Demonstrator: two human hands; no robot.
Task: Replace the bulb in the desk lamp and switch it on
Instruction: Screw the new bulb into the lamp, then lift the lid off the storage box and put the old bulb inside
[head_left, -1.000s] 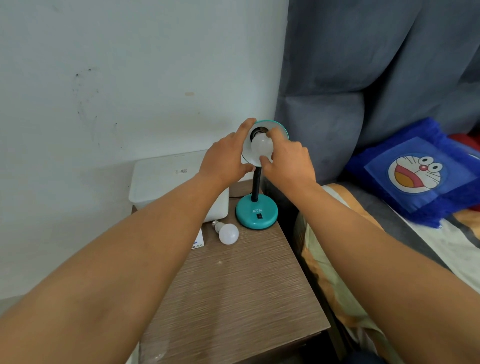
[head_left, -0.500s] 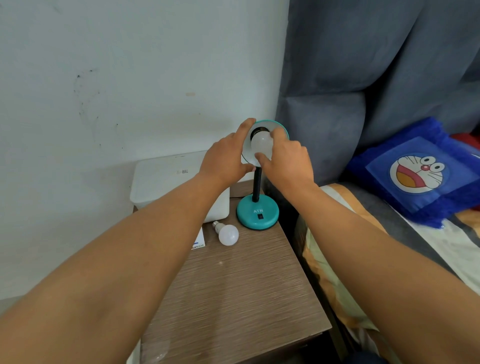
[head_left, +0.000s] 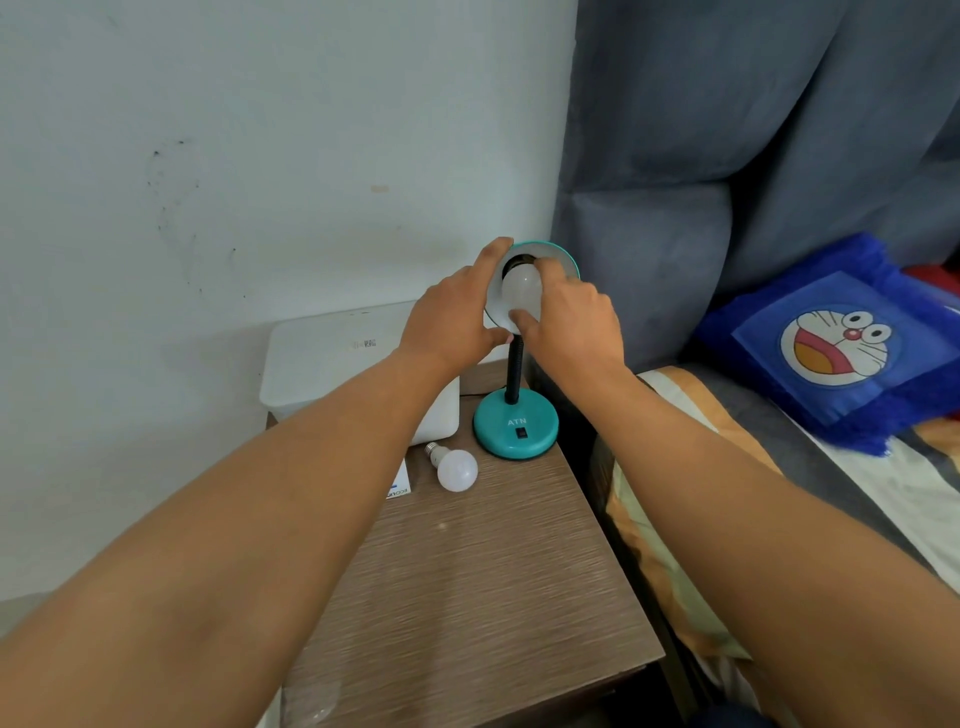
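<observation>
A teal desk lamp stands at the back right of a wooden bedside table, with a round base (head_left: 515, 425) carrying a black switch (head_left: 520, 432) and a black flexible neck. Its shade (head_left: 563, 258) faces me. My left hand (head_left: 451, 321) grips the shade's left rim. A white bulb (head_left: 520, 287) sits in the shade's socket, with the thumb and fingers of my right hand (head_left: 571, 317) closed around it. A second white bulb (head_left: 455, 467) lies on the table, left of the lamp base.
The wooden table (head_left: 467, 597) has a white lidded box (head_left: 332, 358) at its back left and a small printed card (head_left: 399, 486) beside the loose bulb. A bed with a blue cartoon cushion (head_left: 841, 343) and a grey headboard (head_left: 727, 156) lies right.
My right hand's fingers have shifted around the bulb in the socket, thumb now lower under it. The left hand stays on the shade. The loose bulb has not moved.
</observation>
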